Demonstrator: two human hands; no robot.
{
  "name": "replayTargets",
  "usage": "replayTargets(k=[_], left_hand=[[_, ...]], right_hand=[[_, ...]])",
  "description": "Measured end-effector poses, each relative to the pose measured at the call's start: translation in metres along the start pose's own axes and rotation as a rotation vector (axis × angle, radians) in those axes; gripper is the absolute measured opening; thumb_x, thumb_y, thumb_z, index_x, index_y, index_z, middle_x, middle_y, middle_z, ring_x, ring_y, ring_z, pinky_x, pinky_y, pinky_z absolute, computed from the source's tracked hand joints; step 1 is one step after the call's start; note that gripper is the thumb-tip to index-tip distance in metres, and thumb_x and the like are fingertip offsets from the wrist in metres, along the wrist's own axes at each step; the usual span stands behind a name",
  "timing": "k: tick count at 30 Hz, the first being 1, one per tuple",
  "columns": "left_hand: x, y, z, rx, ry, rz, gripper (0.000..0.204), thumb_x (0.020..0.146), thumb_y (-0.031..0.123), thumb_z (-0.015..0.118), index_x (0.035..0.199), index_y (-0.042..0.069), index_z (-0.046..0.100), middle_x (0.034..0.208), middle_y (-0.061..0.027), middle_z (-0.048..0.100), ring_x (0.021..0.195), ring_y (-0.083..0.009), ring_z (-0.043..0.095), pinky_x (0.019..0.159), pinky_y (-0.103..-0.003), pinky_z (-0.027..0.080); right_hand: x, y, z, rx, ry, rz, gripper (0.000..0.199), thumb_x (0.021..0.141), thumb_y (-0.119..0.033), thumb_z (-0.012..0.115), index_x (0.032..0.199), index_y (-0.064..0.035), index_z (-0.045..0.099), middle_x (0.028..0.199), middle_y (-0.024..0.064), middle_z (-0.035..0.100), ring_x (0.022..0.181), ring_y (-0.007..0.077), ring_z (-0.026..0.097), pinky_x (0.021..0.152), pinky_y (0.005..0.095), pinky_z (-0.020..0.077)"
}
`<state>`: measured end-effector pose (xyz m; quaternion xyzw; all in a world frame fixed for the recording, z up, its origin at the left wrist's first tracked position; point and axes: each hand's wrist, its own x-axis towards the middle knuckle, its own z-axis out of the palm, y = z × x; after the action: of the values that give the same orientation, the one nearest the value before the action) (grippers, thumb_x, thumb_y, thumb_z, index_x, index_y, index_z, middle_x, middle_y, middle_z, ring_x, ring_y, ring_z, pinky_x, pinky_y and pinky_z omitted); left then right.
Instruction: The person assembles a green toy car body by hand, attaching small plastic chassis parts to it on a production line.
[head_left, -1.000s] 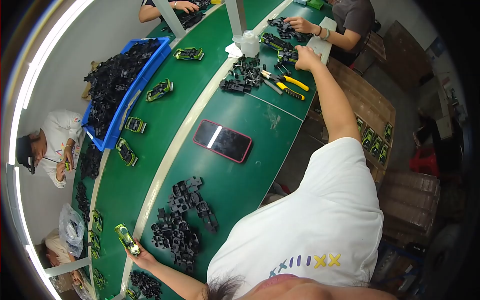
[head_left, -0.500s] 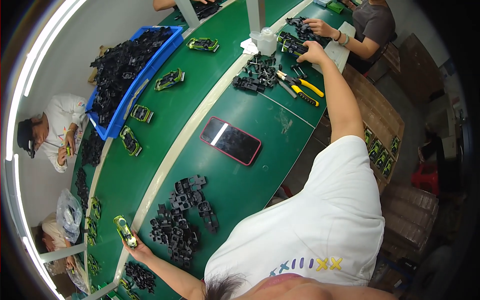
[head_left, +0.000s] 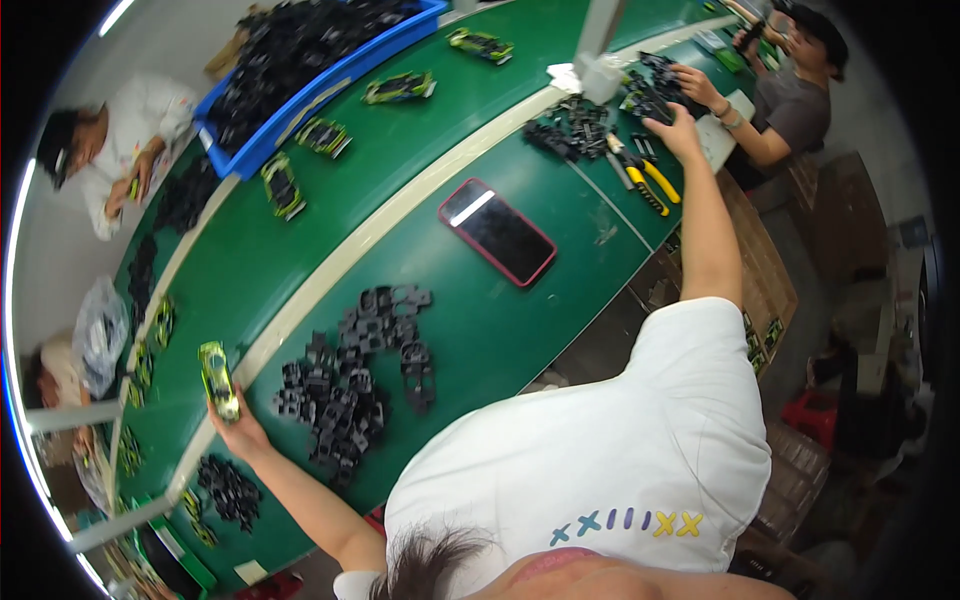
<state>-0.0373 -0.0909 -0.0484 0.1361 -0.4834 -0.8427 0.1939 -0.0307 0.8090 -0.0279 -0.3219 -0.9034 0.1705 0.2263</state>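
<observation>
A worker's left hand [head_left: 238, 428] grips a yellow-green toy car [head_left: 217, 380] at the edge of the green conveyor belt [head_left: 300, 250], beside a heap of black chassis parts [head_left: 345, 385]. The right hand [head_left: 680, 128] reaches into a far pile of black parts [head_left: 655, 90]; its finger state cannot be told.

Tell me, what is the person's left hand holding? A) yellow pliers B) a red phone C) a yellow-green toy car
C: the left hand grips a yellow-green toy car at the table's near edge, while the red-cased phone and the yellow-handled pliers lie untouched on the green table.
</observation>
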Motion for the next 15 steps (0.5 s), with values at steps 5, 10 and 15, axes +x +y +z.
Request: replayTargets(k=[5,10,15], left_hand=[[0.002,-0.011,0.008,-0.187,-0.014,-0.031,0.036,0.097,0.022,0.044,0.124,-0.001,0.047,0.129,-0.0179,0.047,0.118,-0.0352,0.047,0.099,-0.053,0.042],[0.003,-0.011,0.015,-0.198,-0.093,-0.053,0.037,0.1,0.027,0.034,0.123,0.0,0.043,0.124,-0.0233,0.048,0.105,-0.0485,0.054,0.085,-0.046,0.054],[0.0,0.0,0.012,-0.213,-0.071,-0.066,0.037,0.1,0.025,0.029,0.122,-0.002,0.042,0.123,-0.0255,0.047,0.103,-0.0471,0.056,0.08,-0.041,0.057]], right_hand=[[0.009,-0.069,-0.054,0.084,-0.085,-0.293,0.038,0.082,-0.03,0.069,0.106,-0.0005,0.065,0.094,0.0067,0.066,0.085,0.0123,0.06,0.077,0.0246,0.0479],[-0.064,-0.248,-0.083,0.45,-0.577,-0.5,0.034,0.088,-0.015,0.062,0.118,-0.0021,0.055,0.112,0.0073,0.06,0.105,0.0147,0.056,0.091,0.0262,0.0438],[-0.206,-0.409,-0.021,0.228,-0.952,-0.932,0.04,0.08,-0.018,0.069,0.115,-0.0033,0.057,0.11,0.007,0.061,0.102,0.0188,0.057,0.093,0.0333,0.0429]])
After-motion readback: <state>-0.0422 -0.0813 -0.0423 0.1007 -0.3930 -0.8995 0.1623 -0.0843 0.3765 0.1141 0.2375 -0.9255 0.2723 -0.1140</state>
